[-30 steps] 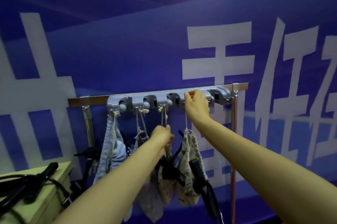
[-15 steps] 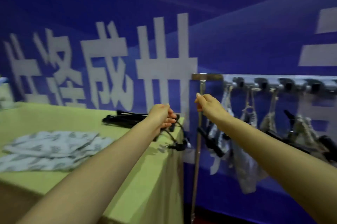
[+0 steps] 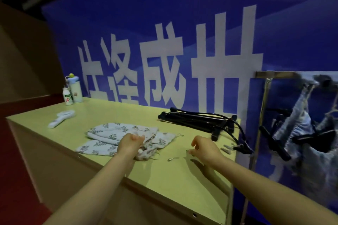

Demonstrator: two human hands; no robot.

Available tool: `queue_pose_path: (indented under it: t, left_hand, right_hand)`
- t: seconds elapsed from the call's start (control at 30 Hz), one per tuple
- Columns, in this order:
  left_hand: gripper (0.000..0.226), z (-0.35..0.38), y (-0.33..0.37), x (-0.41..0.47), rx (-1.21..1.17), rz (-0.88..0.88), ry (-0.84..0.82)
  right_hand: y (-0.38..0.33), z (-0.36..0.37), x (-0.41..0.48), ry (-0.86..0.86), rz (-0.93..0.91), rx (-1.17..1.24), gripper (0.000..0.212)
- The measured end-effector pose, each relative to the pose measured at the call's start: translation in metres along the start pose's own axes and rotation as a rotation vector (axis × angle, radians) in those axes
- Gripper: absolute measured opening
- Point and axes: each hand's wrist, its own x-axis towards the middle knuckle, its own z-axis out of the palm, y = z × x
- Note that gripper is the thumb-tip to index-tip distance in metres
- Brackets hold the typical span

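Several leaf-print cloth drawstring bags (image 3: 109, 133) lie in a flat pile on the pale green table (image 3: 173, 184). My left hand (image 3: 130, 143) sits on the pile's right side, fingers curled into a crumpled pinkish bag (image 3: 148, 148). Hovering just above the tabletop to the right of the pile, my right hand (image 3: 204, 148) has loosely curled fingers and holds nothing. A small metal pin (image 3: 172, 158) lies between my hands.
A folded black stand with cables (image 3: 197, 120) lies at the table's back right. A white handheld tool (image 3: 60, 118) and two bottles (image 3: 72, 92) are at the far left. Right of the table stands a metal rack (image 3: 264, 107) with hanging bags (image 3: 300, 124).
My view swung left from the rack to the table. Both hands left the rack's hooks and came down over the table; my left hand reached the bag pile.
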Motion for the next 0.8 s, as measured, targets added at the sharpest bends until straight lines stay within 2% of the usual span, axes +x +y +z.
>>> queue_pose_path:
  t: [0.1, 0.27, 0.37, 0.5, 0.57, 0.7, 0.8]
  left_hand:
    - [0.038, -0.001, -0.011, 0.010, 0.079, 0.017, 0.081]
    - [0.024, 0.003, -0.022, 0.033, 0.334, 0.066, 0.153]
    - [0.030, 0.010, -0.025, 0.042, 0.492, 0.117, 0.211]
    - [0.043, 0.022, -0.026, 0.054, 0.628, 0.100, 0.114]
    - [0.040, 0.025, -0.027, 0.058, 0.649, 0.073, 0.096]
    - [0.015, 0.029, -0.030, 0.063, 0.585, 0.025, 0.132]
    - [0.012, 0.029, -0.028, 0.063, 0.491, 0.025, 0.172]
  right_hand:
    - [0.003, 0.015, 0.008, 0.020, 0.049, -0.039, 0.027]
    - [0.004, 0.026, 0.024, 0.036, 0.041, -0.097, 0.018]
    - [0.007, 0.032, 0.034, 0.032, 0.039, -0.089, 0.019]
    - [0.008, 0.041, 0.040, 0.060, 0.027, -0.131, 0.025]
    - [0.007, 0.045, 0.040, 0.098, 0.019, -0.144, 0.028]
    - [0.009, 0.049, 0.036, 0.161, 0.012, -0.145, 0.027]
    - [0.010, 0.049, 0.034, 0.187, 0.006, -0.126, 0.025]
